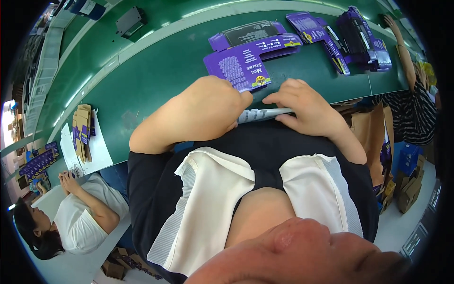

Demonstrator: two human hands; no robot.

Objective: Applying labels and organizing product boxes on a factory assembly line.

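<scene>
A white sheet of barcode labels [261, 115] spans the gap between my hands, close to my body at the table's near edge. My left hand [210, 108] is closed at the sheet's left end, its fingertips partly hidden behind the back of the hand. At the other end, my right hand [307, 108] has the sheet between thumb and fingers, with the index finger stretched above it. Just beyond my hands lies an unfolded purple carton [231, 68] with a black panel, its near corner close to my left fingers.
More purple cartons [364, 45] lie at the far right of the green table [165, 57]. A grey box [131, 22] stands far left. Brown cardboard pieces [83, 128] rest on white paper at left. Seated people are at left [85, 213] and right [411, 109].
</scene>
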